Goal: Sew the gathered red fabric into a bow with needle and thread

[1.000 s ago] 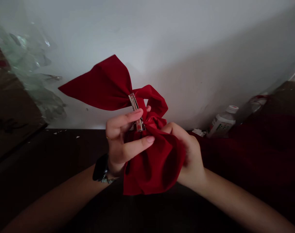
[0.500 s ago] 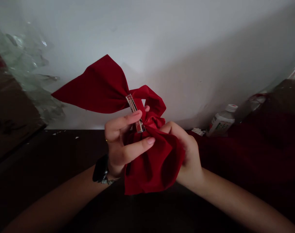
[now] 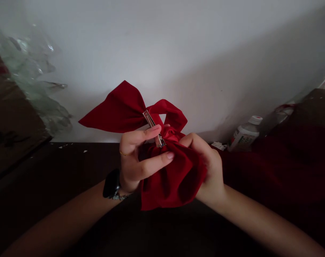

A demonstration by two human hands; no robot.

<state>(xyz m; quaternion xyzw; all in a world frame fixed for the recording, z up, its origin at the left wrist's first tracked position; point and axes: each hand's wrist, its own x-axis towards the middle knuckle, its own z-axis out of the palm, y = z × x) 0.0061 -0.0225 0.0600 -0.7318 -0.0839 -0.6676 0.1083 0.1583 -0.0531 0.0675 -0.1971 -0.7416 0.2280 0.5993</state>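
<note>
A red fabric bow [image 3: 169,178] is held up in front of me, its back side facing me. One pointed tail spreads to the upper left and a loop stands at the upper right. Across its middle lies a silver metal hair clip [image 3: 153,125], tilted. My left hand [image 3: 135,155], with a ring, dark watch and bracelet, grips the bow at its centre, one fingertip on the clip. My right hand [image 3: 207,160] is closed on the bow's right side. Fabric hides some of its fingers.
A white-capped bottle [image 3: 244,134] stands at the right by the wall [image 3: 162,46], beside crumpled white scraps [image 3: 219,145]. Dark red cloth [image 3: 285,171] is heaped at the right. A cardboard box [image 3: 12,117] and clear plastic wrapping [image 3: 41,71] are at the left, above the dark table [image 3: 71,167].
The bow and both hands have shifted slightly to the right. The upper-left tail has dropped lower and swung right. Both hands keep their hold.
</note>
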